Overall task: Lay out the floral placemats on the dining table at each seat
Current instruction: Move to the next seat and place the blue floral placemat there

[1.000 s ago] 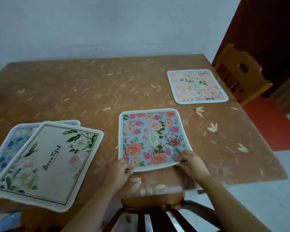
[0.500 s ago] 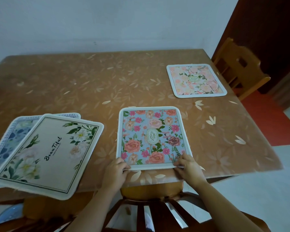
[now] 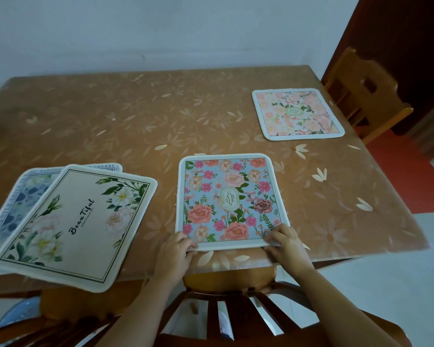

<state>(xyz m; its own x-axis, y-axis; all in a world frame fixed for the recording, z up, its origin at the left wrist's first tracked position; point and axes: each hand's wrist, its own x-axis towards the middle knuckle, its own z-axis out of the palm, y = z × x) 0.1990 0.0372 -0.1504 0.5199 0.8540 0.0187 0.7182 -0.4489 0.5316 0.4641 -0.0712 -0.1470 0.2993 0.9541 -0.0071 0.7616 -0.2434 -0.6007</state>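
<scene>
While both forearms reach in from below the frame, over the back of a wooden chair [image 3: 226, 311] tucked at the near seat, the table [image 3: 135, 126] fills most of the view, covered in a brown cloth with pale flowers. On its near left corner lies a beige placemat [image 3: 78, 226] lettered "Beautiful", angled and hanging slightly past the edge, stacked on a blue-patterned placemat [image 3: 13, 196] of which only the left and top margins show. At the near centre sits the blue floral placemat [image 3: 228, 199], flat and square to the table edge, just in front of the chair. A pink floral placemat [image 3: 297, 113] lies at the far right, beside a second wooden chair [image 3: 366, 96]. The left hand [image 3: 174, 249] is curled, knuckles up, its fingers [image 3: 188, 242] pinching the blue floral mat's near left corner. The right hand [image 3: 286, 244] mirrors it, fingers [image 3: 273, 237] clamped on the near right corner, wrist angled back toward the body
</scene>
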